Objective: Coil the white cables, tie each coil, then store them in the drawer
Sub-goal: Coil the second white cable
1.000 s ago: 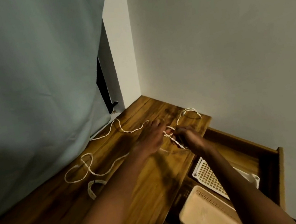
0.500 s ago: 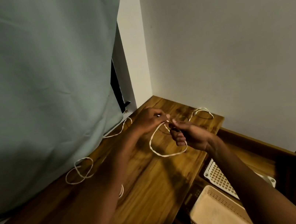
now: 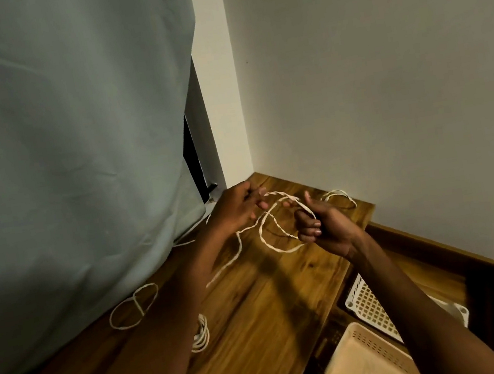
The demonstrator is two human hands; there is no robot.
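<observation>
You're gripping loops of the white cable [image 3: 275, 240] in your right hand [image 3: 322, 223]; left hand [image 3: 237, 207] pinching slack — keep loops even

No text, label, brand, number or sign can be read anywhere in the head view.

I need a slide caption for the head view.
Both hands coil a white cable above the wooden desk, drawer open.
</observation>
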